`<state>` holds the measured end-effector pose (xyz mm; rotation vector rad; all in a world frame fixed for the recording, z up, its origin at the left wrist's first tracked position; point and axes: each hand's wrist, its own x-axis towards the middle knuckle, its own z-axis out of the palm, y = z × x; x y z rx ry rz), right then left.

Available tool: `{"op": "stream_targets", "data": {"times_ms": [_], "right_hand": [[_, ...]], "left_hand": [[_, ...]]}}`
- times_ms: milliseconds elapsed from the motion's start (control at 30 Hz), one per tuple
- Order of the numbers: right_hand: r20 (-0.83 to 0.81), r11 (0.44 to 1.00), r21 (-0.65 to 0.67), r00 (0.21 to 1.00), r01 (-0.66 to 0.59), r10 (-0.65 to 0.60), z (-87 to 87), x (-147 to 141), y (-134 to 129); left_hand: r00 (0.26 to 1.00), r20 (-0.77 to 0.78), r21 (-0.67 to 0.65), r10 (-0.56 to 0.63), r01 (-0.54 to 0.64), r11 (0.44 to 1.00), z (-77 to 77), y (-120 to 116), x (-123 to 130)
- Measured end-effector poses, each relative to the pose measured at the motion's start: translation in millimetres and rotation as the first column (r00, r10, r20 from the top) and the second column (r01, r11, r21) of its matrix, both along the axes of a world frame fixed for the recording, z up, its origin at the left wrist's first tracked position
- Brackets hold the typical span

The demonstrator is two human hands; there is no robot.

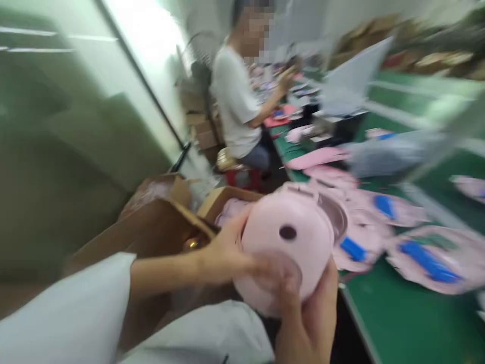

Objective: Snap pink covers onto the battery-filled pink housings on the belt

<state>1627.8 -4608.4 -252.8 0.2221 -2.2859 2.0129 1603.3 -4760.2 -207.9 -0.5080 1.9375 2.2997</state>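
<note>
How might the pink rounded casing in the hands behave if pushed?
The pink casing is probably stiff: its rounded form shows no sag between the left hand and right hand. Its smooth face may be slightly slippery. Its curved outline suggests it could rock on edge.

Had two hands (223, 255) (312, 321), one pink case (291, 250), one co-worker (235, 96). At least three blue packs (432, 260) (385, 206) (353, 248), two cartons (129, 235) (210, 202) showed.

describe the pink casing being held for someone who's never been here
Find the green table at right; beside its left edge are the left grip and right grip. Between them is the rounded pink casing. Unlike the pink parts bearing blue pieces on the table, it's held up and shows a dark oval.
</note>
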Motion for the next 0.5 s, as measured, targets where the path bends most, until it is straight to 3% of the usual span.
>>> {"op": "stream_targets", "data": {"times_ms": [67, 100, 167, 200, 267, 300, 333, 433, 500], "right_hand": [[0.049, 0.956, -0.116, 0.96, -0.268, 0.275, -0.8, -8, -59], [0.035, 0.923, -0.092, 0.925, -0.375, 0.379, -6.8, -11, -83], [-0.028, 0.86, 0.132, 0.866, -0.492, 0.5, -28.9, -14, -120], [-0.08, 0.809, 0.29, 0.83, -0.511, 0.552, -43.5, -13, -134], [-0.166, 0.655, 0.552, 0.702, -0.516, 0.692, -76.5, -7, -153], [-0.168, 0.566, 0.639, 0.623, -0.521, 0.764, -93.7, -2, -160], [-0.15, 0.49, 0.7, 0.565, -0.519, 0.811, -110.9, 4, -166], [-0.074, 0.335, 0.812, 0.484, -0.478, 0.872, -158.4, 24, -170], [-0.09, 0.314, 0.835, 0.451, -0.452, 0.888, -184.1, 32, -161]], "left_hand": [[0.991, -0.038, -0.106, 0.131, -0.135, 0.985, 15.0, -85, 0], [0.982, -0.002, -0.164, 0.19, -0.187, 0.969, 16.3, -131, 5], [0.946, 0.164, -0.279, 0.281, -0.229, 0.933, 1.2, -222, 27], [0.902, 0.301, -0.305, 0.309, -0.216, 0.928, -16.8, -262, 41], [0.745, 0.614, -0.263, 0.262, -0.12, 0.957, -71.5, -322, 69], [0.632, 0.751, -0.198, 0.189, -0.058, 0.979, -105.5, -340, 81], [0.581, 0.793, -0.18, 0.182, -0.061, 0.982, -141.4, -351, 91], [0.476, 0.852, -0.183, 0.22, -0.124, 0.975, -247.0, -349, 113], [0.445, 0.848, -0.23, 0.287, -0.178, 0.957, -307.6, -334, 124]]}}
